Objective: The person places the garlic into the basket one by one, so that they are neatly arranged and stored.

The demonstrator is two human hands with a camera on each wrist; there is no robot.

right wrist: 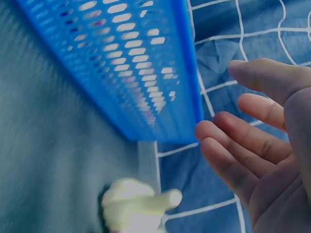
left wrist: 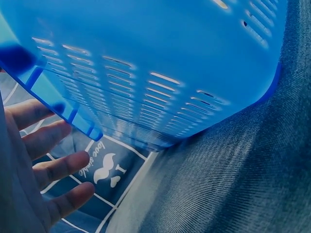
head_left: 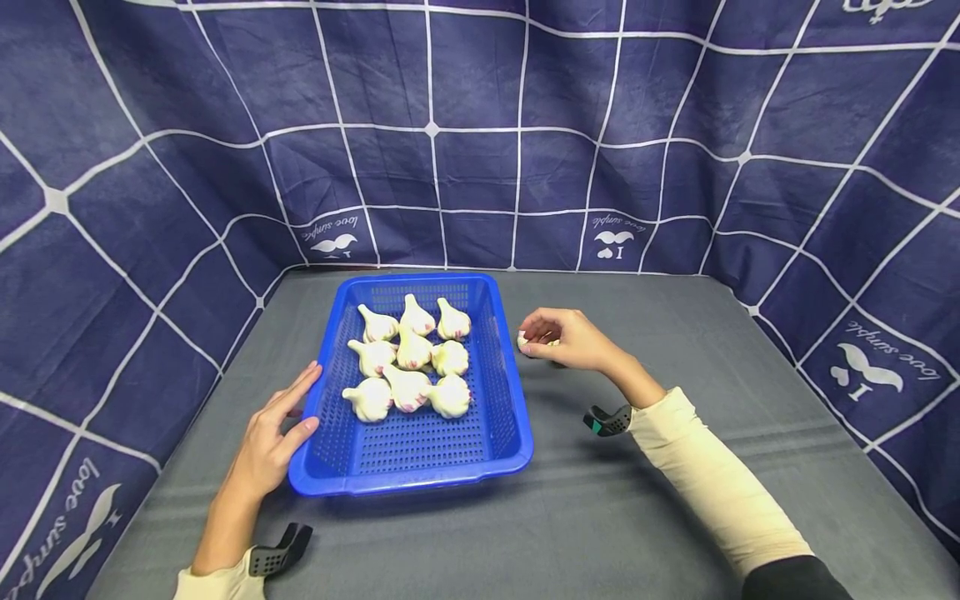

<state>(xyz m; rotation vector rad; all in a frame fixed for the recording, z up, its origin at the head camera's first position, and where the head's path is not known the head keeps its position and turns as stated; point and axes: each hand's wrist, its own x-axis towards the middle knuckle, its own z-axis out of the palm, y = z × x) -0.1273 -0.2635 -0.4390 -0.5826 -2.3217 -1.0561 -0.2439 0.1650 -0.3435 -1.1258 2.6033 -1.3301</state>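
Note:
A blue plastic basket (head_left: pixel 420 482) with slotted walls stands on the grey surface and holds several white garlic bulbs (head_left: pixel 406 388) grouped in its middle and far part. At its left side, my left hand (head_left: pixel 264 442) touches the rim with fairly straight, spread fingers. My right hand (head_left: pixel 566 337) is beyond the basket's right side, over another garlic bulb (right wrist: pixel 133 206). That bulb is mostly hidden by the hand in the head view. In the right wrist view the fingers are loosely bent, with a gap between them and the bulb, whose stem points sideways.
A grey cloth-like surface (head_left: pixel 637 500) lies beneath everything. Navy curtains (head_left: pixel 480 167) with white grid lines and printed lettering enclose the back and both sides. Each wrist wears a black band (head_left: pixel 281 552).

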